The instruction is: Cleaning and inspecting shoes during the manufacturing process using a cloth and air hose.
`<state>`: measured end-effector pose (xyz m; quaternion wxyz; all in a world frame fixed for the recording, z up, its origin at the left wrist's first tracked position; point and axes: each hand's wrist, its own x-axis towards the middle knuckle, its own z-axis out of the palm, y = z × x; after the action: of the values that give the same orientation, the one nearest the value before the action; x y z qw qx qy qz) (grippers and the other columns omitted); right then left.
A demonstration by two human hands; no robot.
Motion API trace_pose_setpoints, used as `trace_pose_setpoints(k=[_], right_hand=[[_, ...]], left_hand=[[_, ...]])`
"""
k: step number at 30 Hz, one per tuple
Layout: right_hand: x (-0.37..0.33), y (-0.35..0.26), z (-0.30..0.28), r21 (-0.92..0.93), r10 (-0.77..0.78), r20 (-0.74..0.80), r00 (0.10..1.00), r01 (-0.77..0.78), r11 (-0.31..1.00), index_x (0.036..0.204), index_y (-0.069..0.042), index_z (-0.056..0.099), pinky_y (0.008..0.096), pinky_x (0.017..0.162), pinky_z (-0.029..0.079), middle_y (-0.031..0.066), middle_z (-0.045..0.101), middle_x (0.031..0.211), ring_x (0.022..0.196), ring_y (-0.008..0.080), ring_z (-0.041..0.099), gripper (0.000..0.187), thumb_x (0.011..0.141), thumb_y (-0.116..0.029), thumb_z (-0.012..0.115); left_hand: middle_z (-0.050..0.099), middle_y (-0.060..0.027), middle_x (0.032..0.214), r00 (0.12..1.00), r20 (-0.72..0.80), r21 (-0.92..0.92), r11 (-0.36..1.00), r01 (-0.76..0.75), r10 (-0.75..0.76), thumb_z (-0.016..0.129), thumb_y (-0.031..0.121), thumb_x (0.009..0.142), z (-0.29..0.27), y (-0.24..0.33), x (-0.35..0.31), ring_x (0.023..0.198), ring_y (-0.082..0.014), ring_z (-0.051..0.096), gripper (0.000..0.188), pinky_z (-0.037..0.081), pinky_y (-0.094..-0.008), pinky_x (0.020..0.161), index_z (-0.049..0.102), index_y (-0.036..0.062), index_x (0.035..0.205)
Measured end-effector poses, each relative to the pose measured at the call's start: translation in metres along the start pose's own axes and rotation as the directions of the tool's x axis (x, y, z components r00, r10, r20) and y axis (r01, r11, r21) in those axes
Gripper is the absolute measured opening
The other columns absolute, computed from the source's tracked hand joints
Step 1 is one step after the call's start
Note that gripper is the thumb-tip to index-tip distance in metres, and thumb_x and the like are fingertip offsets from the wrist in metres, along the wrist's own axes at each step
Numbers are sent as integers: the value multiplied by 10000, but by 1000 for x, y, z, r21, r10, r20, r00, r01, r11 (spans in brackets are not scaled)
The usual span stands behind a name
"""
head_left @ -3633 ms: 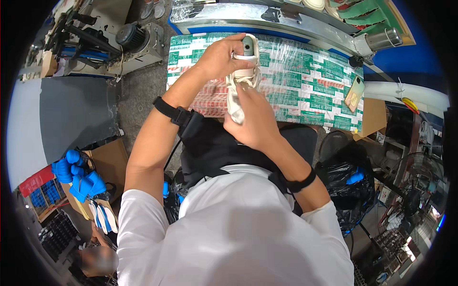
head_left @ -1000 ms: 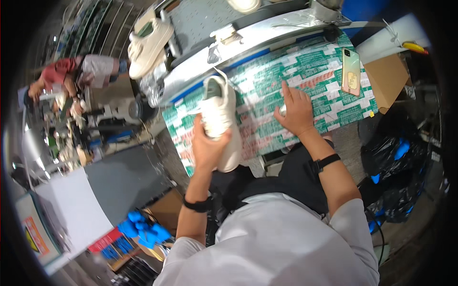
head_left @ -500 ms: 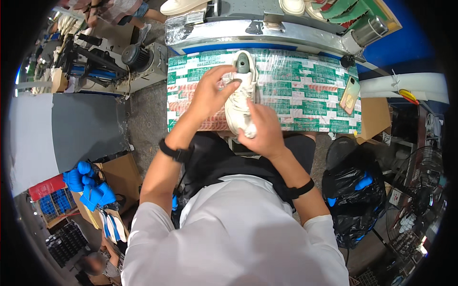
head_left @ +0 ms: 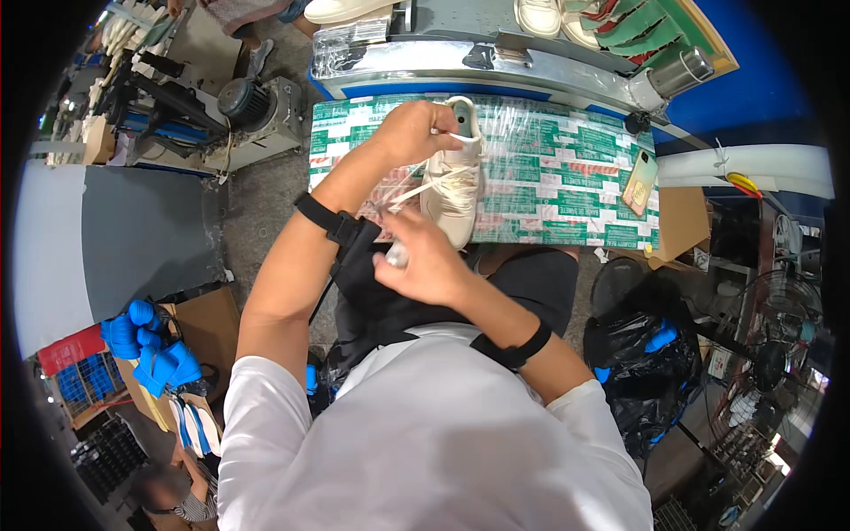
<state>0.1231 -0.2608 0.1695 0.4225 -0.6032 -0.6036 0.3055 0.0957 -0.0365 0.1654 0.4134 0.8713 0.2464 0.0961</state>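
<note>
The cream shoe is on the table. The left hand pinches it near its opening. The right hand curls around a small white thing.

A smartphone lies on the table; an electric motor sits at left, a black plastic bag at right.
</note>
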Motion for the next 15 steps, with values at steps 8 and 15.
trace_pose_setpoints(k=[8,15], right_hand=[[-18,54,-65,-467,-91,-305,948,-65,882,1479,67,622,519,956,550,232,671,1167,1101,424,667,749,815,-203,836],[-38,80,-87,-438,-57,-167,984,-22,899,1430,109,636,534,948,538,221,659,1142,1061,426,654,729,822,-240,836]], left_hand=[[766,-126,837,998,-46,0,999,41,-41,953,442,856,4,6,-8,783,-297,726,452,570,-424,749,782,31,931],[686,-147,726,967,-236,95,992,-78,99,927,459,874,22,-1,-8,662,-314,653,478,511,-453,638,728,27,822]])
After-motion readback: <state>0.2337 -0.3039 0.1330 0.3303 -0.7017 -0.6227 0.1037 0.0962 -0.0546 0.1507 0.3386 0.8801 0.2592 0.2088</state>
